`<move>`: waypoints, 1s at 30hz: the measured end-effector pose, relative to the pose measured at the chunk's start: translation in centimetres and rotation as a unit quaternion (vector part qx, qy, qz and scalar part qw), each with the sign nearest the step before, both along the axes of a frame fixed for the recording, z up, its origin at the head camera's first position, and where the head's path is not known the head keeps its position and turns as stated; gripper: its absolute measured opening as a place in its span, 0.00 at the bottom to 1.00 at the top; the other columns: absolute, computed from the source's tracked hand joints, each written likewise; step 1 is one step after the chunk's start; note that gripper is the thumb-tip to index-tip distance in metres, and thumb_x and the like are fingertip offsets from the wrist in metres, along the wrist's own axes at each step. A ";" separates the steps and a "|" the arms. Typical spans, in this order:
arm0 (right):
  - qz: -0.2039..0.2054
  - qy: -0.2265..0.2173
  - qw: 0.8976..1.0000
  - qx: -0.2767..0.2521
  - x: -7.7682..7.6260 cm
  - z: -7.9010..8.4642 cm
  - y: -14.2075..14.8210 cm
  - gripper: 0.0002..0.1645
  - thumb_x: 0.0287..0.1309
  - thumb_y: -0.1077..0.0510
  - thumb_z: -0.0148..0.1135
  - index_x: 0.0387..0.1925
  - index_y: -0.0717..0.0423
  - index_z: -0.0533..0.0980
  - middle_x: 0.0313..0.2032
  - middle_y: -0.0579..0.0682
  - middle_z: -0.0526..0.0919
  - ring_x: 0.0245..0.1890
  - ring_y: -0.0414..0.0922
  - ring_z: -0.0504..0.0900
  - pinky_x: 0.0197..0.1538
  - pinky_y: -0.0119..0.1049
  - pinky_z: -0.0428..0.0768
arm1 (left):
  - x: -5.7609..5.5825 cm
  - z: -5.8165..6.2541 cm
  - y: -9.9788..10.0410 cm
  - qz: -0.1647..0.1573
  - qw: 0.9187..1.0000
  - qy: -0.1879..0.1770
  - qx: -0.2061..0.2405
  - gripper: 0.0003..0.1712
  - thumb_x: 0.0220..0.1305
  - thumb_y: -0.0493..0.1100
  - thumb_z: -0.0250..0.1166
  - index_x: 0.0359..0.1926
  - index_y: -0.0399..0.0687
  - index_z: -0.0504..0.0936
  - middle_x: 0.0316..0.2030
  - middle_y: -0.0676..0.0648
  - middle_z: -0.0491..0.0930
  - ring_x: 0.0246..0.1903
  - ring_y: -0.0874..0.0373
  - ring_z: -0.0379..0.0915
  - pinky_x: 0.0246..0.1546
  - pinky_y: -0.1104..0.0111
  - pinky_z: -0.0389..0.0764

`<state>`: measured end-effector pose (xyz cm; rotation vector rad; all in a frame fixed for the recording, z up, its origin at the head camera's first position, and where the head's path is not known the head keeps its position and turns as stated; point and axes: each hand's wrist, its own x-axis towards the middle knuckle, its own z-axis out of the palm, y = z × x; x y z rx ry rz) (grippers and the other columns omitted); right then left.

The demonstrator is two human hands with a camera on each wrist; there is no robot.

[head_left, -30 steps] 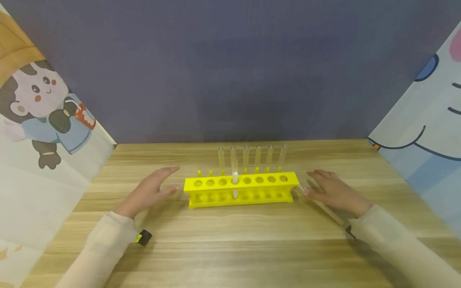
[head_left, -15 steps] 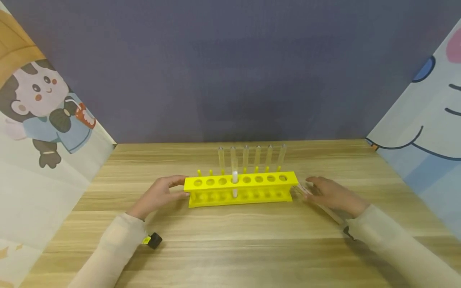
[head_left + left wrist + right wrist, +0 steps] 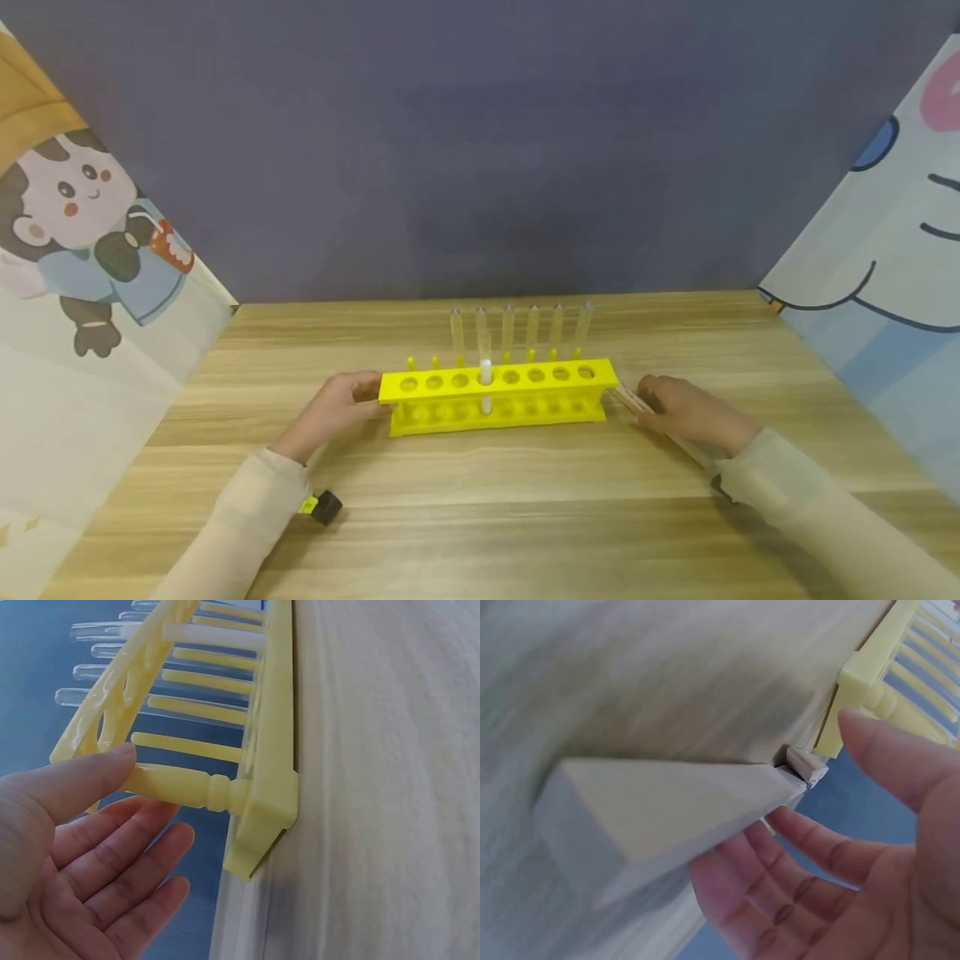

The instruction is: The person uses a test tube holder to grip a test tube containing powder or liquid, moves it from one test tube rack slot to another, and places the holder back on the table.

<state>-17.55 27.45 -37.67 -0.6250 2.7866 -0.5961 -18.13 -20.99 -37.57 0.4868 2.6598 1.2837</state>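
Observation:
A yellow test tube rack (image 3: 495, 392) stands upright in the middle of the table. Inverted clear test tubes (image 3: 533, 333) sit on several of its back pegs, and one white-filled tube (image 3: 486, 372) stands in a hole. My left hand (image 3: 330, 412) holds the rack's left end post (image 3: 169, 784) between thumb and index finger, its other fingers loose. Near the rack's right end, my right hand (image 3: 690, 412) touches a wooden test tube holder (image 3: 667, 806) lying on the table. Those fingertips rest along the holder's edge, while the thumb stays apart from it, beside the rack.
The wood-grain table (image 3: 480, 517) extends in front of the rack. A dark grey panel (image 3: 480, 150) rises behind it. Cartoon-printed walls (image 3: 45, 350) flank the table on both sides. A black wrist-worn device (image 3: 326, 507) hangs under the left sleeve.
My left hand has moved right, and its thumb and index finger have come to the rack's end post. My right hand has lowered slightly and its fingers have drawn in beside the wooden holder.

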 end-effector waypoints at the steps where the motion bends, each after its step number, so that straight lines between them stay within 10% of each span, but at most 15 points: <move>1: 0.001 -0.004 1.000 -0.003 0.0 0.0 0.0 0.20 0.57 0.51 0.64 0.41 0.64 0.72 0.25 0.45 0.73 0.24 0.40 0.68 0.25 0.31 0.70 | 0.0 -0.1 0.0 0.001 1.000 0.000 0.001 0.22 0.58 0.41 0.67 0.53 0.37 0.78 0.51 0.39 0.79 0.51 0.44 0.75 0.56 0.51 0.74; 30: -0.017 0.026 0.999 0.021 0.1 -0.9 -0.5 0.13 0.58 0.57 0.62 0.25 0.56 0.67 0.17 0.44 0.68 0.17 0.38 0.63 0.18 0.28 0.65 | 0.0 -1.1 0.4 0.002 1.000 -0.016 -0.002 0.16 0.58 0.39 0.67 0.49 0.42 0.81 0.50 0.43 0.81 0.51 0.48 0.76 0.53 0.55 0.77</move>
